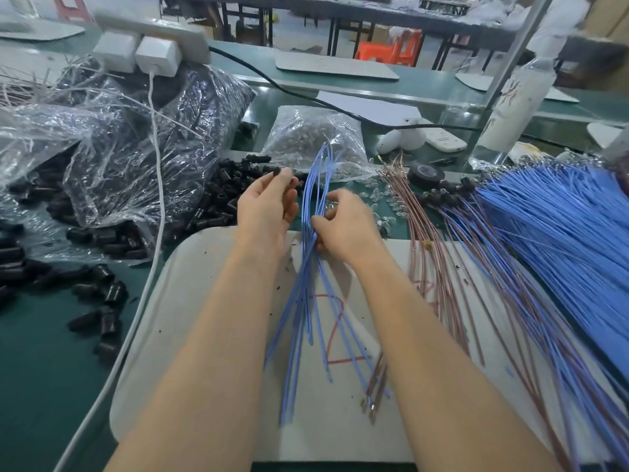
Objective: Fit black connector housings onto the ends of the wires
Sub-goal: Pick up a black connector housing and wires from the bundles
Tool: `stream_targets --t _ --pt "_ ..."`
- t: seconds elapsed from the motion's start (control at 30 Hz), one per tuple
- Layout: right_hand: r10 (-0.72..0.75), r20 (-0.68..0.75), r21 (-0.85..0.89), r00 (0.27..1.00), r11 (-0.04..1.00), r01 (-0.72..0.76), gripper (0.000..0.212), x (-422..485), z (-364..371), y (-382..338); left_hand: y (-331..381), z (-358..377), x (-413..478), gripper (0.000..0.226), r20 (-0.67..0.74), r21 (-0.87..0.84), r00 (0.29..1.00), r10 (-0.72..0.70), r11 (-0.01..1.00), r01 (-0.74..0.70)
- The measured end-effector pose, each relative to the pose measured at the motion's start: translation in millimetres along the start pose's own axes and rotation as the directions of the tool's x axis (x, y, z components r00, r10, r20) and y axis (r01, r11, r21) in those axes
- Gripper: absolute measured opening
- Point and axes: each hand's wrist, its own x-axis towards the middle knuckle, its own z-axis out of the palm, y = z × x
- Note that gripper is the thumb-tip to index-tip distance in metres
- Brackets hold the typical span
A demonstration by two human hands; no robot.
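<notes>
Black housing (277,171): pinched at the fingertips of my left hand (267,206), held above the loose housings (218,199), just left of the far wire tips. Too small and blurred to tell which way its opening faces.

Blue wires (308,301): small bundle, right hand (343,223) fingers (321,221) curled around it near mid-length. Long axis runs away from me, leaning slightly right. Far ends point up and away, over the clear bag (306,137) of small see-through parts. Near ends fan out toward me across the white board (204,301), which has a red mark on it.

Around that:
- Loose housings are heaped on the green tabletop (41,369) left of the board, spilling from a big crinkled plastic bag (136,148).
- A white cable (160,199) runs down past the board's left edge.
- Right of my right hand: pinkish wires (439,267) lie lengthwise, metal ends near me.
- Further right: a thick sheaf of blue wire (561,226), angled away and left.
- A black tape roll (425,173) sits beyond the pinkish wires.
</notes>
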Motion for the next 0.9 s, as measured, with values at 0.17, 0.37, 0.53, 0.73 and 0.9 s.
stream_targets --t 0.17,0.37,0.53,0.73,0.9 --pt "0.042 0.020 0.148 0.999 0.988 -0.044 0.034 8 -14 9 -7 3 0 0.009 0.099 0.188 0.989 0.108 0.974 -0.125" --pt "0.027 0.089 0.152 0.996 0.988 -0.040 0.027 7 -30 19 -14 8 -7 0.014 0.221 0.439 0.949 0.226 0.845 -0.304" --pt "-0.006 0.000 0.240 1.000 0.971 0.006 0.024 0 -34 25 -16 12 -12 0.009 0.265 0.380 0.952 0.153 0.891 -0.249" --pt "0.088 -0.270 0.808 0.959 0.562 0.176 0.011 -5 -61 29 -13 15 -17 0.006 0.412 0.193 0.910 -0.049 0.981 -0.035" --pt "0.217 -0.496 0.761 0.841 0.574 0.301 0.011 -6 -65 36 -14 10 -22 0.006 0.640 0.354 0.712 -0.288 0.933 0.060"
